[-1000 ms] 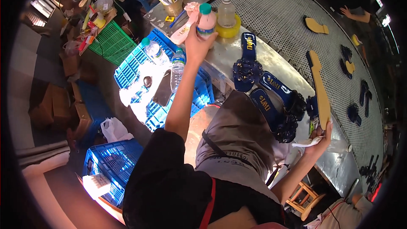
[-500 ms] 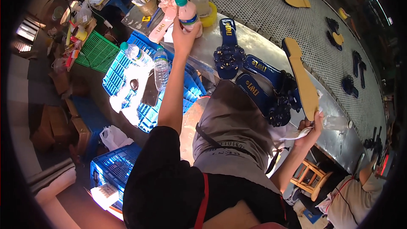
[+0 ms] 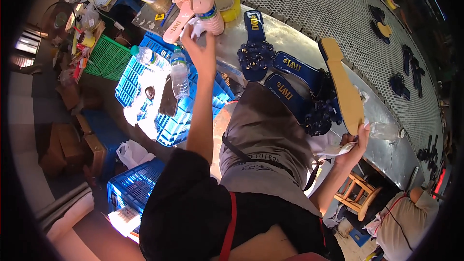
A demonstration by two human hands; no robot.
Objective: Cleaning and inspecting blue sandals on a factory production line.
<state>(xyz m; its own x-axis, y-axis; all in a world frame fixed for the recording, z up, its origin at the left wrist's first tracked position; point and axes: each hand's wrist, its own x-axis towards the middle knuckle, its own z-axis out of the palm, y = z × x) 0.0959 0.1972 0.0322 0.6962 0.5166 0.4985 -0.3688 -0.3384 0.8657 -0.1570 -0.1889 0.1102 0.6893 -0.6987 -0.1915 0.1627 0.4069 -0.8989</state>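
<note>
My left hand (image 3: 199, 50) has its fingers on a crumpled white cloth (image 3: 197, 27) on the bench. Right beside it stands a bottle of pink liquid (image 3: 203, 7) with a green cap, and a pink sandal (image 3: 178, 23) lies on the other side. My right hand (image 3: 355, 146) grips the toe end of a sandal with its tan sole (image 3: 342, 87) facing up. A white cloth (image 3: 336, 150) is also in that hand. Several navy sandals with dark flower-like trims (image 3: 256, 58) lie between my hands.
A mesh conveyor (image 3: 290, 0) carrying sandals runs behind the metal bench. A clear bottle (image 3: 386, 131) lies near my right hand; yellow tape (image 3: 234, 9) sits beside another bottle. Blue crates (image 3: 128, 84) with bottles and a phone stand at left. A co-worker (image 3: 403, 217) is at lower right.
My left hand has come off the pink-liquid bottle, which now stands on the bench, and moved to the white cloth. The right hand holds the sandal much as before.
</note>
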